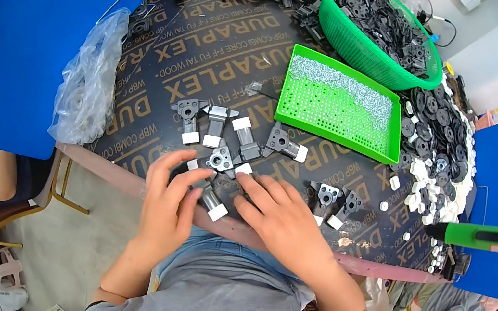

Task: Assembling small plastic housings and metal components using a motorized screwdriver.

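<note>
My left hand (170,198) is open at the table's front edge, its fingers curved and apart around the left side of a small group of black plastic parts. My right hand (281,217) lies open on the other side, fingers stretched out, fingertips at a white-capped end (245,169). Between the hands sits a black part with a round hole (220,160), and nearer me a black part with a white cap (212,205) lies tilted. Just beyond are several similar white-capped parts, among them a black bracket (189,115) and another bracket (280,140). Fingers hide some contact points.
Two more black brackets (326,197) lie right of my right hand. Farther off stand a green tray (331,136) of small metal pieces and a green basket (372,51) of black parts. Black discs and white caps (418,190) pile up right, near a green-handled tool (486,236). Plastic bag (86,82) left.
</note>
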`<state>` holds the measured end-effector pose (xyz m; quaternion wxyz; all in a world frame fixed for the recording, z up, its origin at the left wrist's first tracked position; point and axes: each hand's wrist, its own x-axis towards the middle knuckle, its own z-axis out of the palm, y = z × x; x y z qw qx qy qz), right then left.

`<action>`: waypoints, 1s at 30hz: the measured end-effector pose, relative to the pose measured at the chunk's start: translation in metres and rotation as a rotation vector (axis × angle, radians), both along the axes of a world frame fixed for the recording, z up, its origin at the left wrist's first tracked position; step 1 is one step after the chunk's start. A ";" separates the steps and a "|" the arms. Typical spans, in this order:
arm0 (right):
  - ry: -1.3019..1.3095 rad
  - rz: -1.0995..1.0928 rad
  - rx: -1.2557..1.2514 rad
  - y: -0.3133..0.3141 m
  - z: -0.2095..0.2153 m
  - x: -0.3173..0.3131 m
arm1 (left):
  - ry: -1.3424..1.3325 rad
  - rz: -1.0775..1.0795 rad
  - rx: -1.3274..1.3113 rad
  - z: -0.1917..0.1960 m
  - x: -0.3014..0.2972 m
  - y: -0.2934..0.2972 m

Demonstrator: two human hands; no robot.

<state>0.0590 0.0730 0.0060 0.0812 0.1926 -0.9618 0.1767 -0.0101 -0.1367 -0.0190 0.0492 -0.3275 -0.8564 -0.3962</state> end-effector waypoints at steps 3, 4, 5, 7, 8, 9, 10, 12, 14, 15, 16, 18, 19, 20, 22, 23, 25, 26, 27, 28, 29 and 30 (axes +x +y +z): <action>-0.135 -0.002 -0.108 0.005 0.006 0.005 | 0.021 0.051 -0.051 0.004 -0.003 -0.004; -0.133 0.004 -0.108 0.007 0.009 0.010 | 0.024 0.057 -0.050 0.002 -0.006 -0.005; -0.186 -0.114 -0.296 0.009 0.015 0.017 | 0.008 0.040 -0.048 -0.001 -0.008 -0.006; -0.272 -0.290 -0.564 0.014 0.021 0.027 | -0.008 0.021 -0.040 -0.002 -0.012 -0.005; -0.271 -0.293 -0.559 0.018 0.020 0.026 | -0.037 0.041 -0.040 0.000 -0.014 -0.002; -0.255 -0.289 -0.482 0.022 0.018 0.023 | -0.065 0.061 -0.040 0.003 -0.014 0.000; -0.233 -0.289 -0.404 0.026 0.016 0.020 | -0.059 0.055 -0.033 0.005 -0.016 0.003; -0.148 -0.286 -0.341 0.026 0.013 0.014 | -0.094 0.068 -0.040 0.010 -0.018 0.006; 0.068 -0.320 -0.180 0.029 0.012 0.003 | -0.112 0.088 -0.072 0.010 -0.021 0.011; 0.080 -0.351 -0.154 0.032 0.010 -0.003 | -0.130 0.111 -0.108 0.010 -0.022 0.013; 0.084 -0.359 -0.148 0.036 0.011 -0.009 | -0.129 0.103 -0.102 0.013 -0.023 0.017; 0.092 -0.354 -0.059 0.041 0.011 -0.025 | 0.026 0.187 -0.105 0.022 -0.031 0.026; 0.114 -0.328 -0.037 0.043 0.006 -0.032 | 0.113 0.159 -0.099 0.022 -0.040 0.030; 0.119 -0.336 -0.035 0.044 0.000 -0.037 | 0.118 0.151 -0.096 0.021 -0.049 0.035; 0.019 -0.340 0.053 0.045 -0.006 -0.043 | 0.168 0.115 -0.223 0.020 -0.065 0.045; 0.018 -0.372 0.023 0.044 -0.002 -0.040 | 0.179 0.101 -0.300 0.018 -0.072 0.048; 0.093 -0.449 -0.056 0.044 0.014 -0.028 | 0.149 0.095 -0.364 0.024 -0.081 0.056; 0.169 -0.514 -0.144 0.044 0.020 -0.019 | 0.118 0.101 -0.440 0.026 -0.084 0.059; 0.272 -0.602 -0.200 0.046 0.022 -0.006 | 0.081 0.109 -0.434 0.026 -0.088 0.060; 0.252 -0.704 -0.294 0.045 0.030 0.011 | 0.071 0.099 -0.424 0.027 -0.090 0.059; 0.201 -0.829 -0.288 0.047 0.033 0.028 | 0.071 0.105 -0.391 0.027 -0.092 0.061; 0.150 -0.950 -0.284 0.048 0.035 0.045 | 0.068 0.114 -0.361 0.026 -0.091 0.062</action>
